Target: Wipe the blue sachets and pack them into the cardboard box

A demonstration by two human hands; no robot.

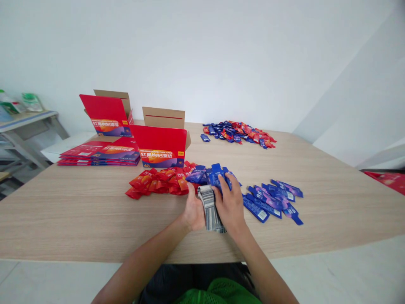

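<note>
Between my two hands stands a stack of flat blue cartons (209, 207), its pale edges showing as grey and white stripes. My left hand (194, 211) is closed on the stack's left side, thumb upward and fingers partly hidden. On the other side my right hand (230, 207) wraps over it, with fingertips on a blue carton (216, 177) at the far end. Just beyond lie a heap of red sachets (164, 180) and several blue sachets (196, 173). Several loose flat blue cartons (272, 198) spread over the table to the right of my right hand.
Two open red boxes, a near one (163, 145) and a far one (107, 116), stand at the left on the table (95, 219). Flattened red boxes (98, 152) are stacked beside them. A mixed red and blue sachet heap (238, 133) lies near the wall.
</note>
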